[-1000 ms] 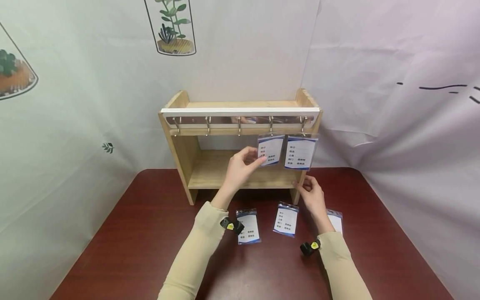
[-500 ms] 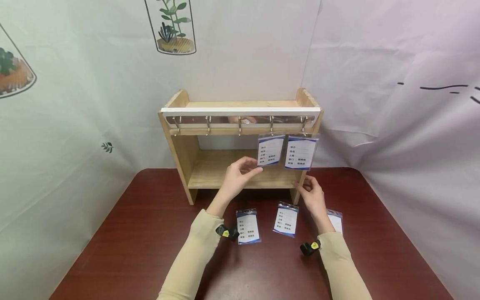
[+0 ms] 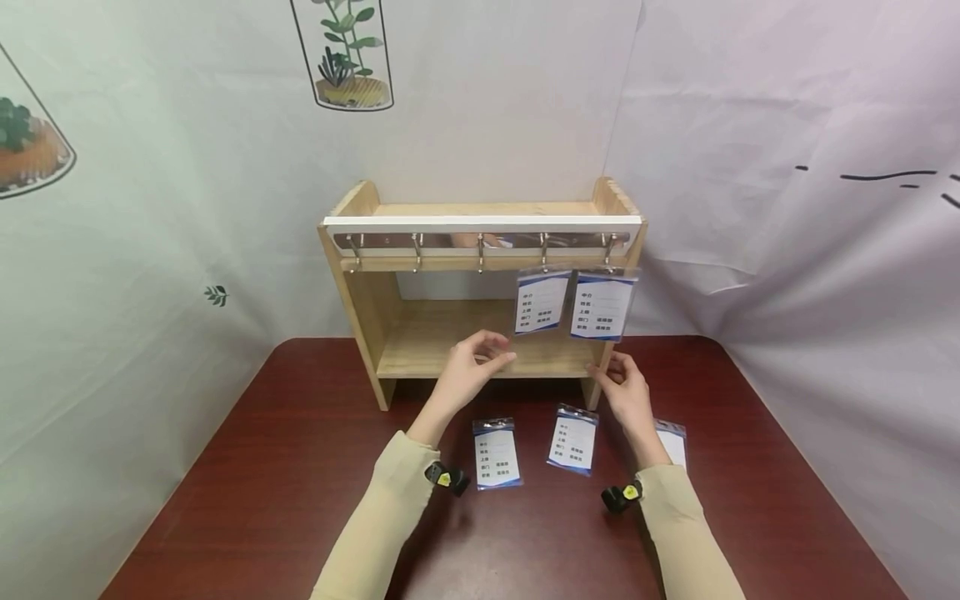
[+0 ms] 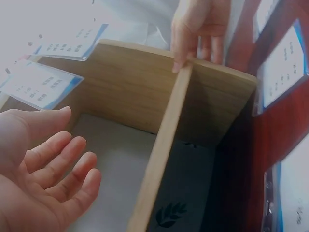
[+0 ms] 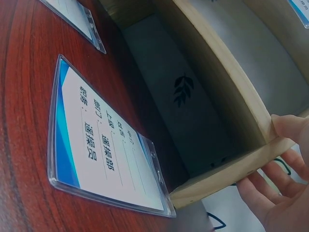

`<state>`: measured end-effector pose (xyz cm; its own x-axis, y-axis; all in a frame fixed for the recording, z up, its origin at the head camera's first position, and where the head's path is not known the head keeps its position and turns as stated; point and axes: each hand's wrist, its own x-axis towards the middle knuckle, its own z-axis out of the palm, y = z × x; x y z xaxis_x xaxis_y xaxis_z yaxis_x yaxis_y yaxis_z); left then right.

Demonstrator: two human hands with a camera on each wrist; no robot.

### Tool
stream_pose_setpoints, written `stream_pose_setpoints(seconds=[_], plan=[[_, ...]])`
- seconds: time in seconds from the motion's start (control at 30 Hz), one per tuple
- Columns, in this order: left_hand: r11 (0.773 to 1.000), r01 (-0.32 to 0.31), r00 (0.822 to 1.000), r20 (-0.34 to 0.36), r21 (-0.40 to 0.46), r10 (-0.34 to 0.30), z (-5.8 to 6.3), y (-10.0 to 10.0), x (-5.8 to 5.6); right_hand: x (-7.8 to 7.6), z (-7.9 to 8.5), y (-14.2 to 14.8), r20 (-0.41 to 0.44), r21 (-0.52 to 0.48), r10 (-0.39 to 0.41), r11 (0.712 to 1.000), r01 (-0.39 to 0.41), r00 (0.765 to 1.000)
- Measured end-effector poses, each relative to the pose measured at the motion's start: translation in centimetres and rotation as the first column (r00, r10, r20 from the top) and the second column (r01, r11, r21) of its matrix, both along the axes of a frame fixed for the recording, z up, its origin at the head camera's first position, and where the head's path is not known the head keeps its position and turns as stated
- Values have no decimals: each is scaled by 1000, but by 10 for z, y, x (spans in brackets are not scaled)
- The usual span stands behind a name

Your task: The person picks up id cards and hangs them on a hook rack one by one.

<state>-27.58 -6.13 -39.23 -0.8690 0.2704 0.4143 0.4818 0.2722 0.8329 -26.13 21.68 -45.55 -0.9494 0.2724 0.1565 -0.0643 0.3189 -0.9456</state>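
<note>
Two clear plastic name badges hang from the hooks at the right of a small wooden shelf (image 3: 420, 354): a left badge (image 3: 542, 302) and a right badge (image 3: 602, 308). My left hand (image 3: 467, 375) hovers just below and left of the left badge, fingers loosely bent, holding nothing; in the left wrist view a gap shows between its thumb and that hanging badge (image 4: 42, 86). With thumb in front and fingers outside, my right hand (image 3: 628, 398) grips the shelf's right side panel near the lower board, as the right wrist view also shows.
On the dark red table (image 3: 300, 483) lie a badge (image 3: 497, 458) in the middle, another badge (image 3: 573, 442) to its right, and a third badge (image 3: 672, 443) partly hidden by the right forearm. Metal hooks (image 3: 417, 250) line the white rail. Printed white cloth (image 3: 510, 100) surrounds the table.
My left hand has let go of the left hanging badge and moved down and left. Both hanging badges stay on their hooks. The right hand keeps its hold on the shelf.
</note>
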Motion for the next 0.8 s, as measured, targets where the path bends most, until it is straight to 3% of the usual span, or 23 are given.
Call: stream_pose_setpoints(seconds=[0.3, 0.53, 0.8], plan=[[992, 3, 998, 66, -125, 5, -18, -6, 2, 0, 0, 1, -8, 2, -1, 1000, 1, 1000], [973, 16, 996, 87, -232, 5, -35, -7, 5, -1, -3, 3, -16, 9, -6, 1000, 6, 1000], [965, 32, 997, 80, -259, -12, -44, -9, 7, -1, -1, 2, -1, -3, 9, 1000, -9, 1000]])
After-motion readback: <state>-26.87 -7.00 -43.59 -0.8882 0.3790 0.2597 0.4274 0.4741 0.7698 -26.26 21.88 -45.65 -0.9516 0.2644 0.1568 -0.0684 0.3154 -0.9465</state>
